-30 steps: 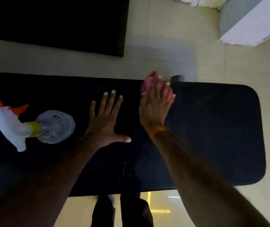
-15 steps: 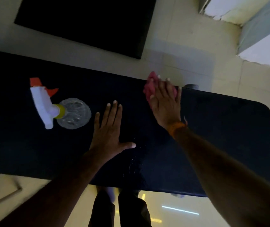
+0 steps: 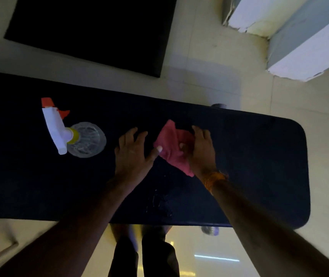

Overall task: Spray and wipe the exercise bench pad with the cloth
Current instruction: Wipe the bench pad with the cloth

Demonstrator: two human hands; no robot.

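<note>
surface: dark bench pad, long, rounded right end, runs across the head view
cloth: pink, bunched, lies on the surface near mid-pad, between the two hands
right hand: holds the cloth's right side, thumb on top of the fabric, fingers curled over its far edge; hand down on the surface
left hand: palm down on the surface just left of the cloth, fingers spread and slightly bent, gripping nothing; thumb tip touches the cloth's left edge
spray bottle: clear body, yellow collar, white trigger head, orange nozzle; on the surface left of the left hand, apart from it, untouched
wristband: orange, on the right wrist
wet streaks: faint shine on the surface near its front edge, between the forearms
black mat: on the tiled floor beyond the surface
</note>
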